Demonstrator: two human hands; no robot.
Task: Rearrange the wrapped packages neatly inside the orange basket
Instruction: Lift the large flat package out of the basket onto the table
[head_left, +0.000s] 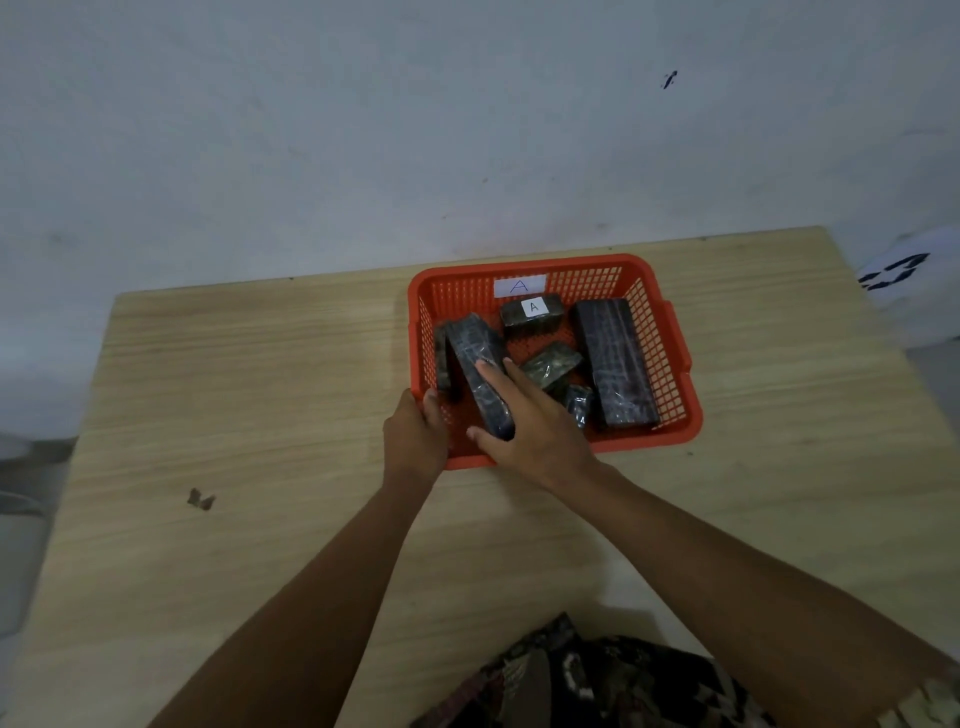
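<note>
The right hand (530, 431) clasps a long package (480, 371) at the orange basket (675, 358)'s left wall, mid-placement; the left hand (415, 436) grips the near rim — laying it flat comes next.

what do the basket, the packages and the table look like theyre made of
Orange basket: moulded plastic, judging by its even colour and fine lattice walls. Wrapped packages, such as the long one at the right: dark blocks under glossy clear film that crinkles and glints; contents unclear. Table: pale wood grain, matte, possibly laminate.

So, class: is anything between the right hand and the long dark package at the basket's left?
Nothing visible: the right hand already grips the long dark package, while the left hand holds the orange basket at its near-left corner.
</note>
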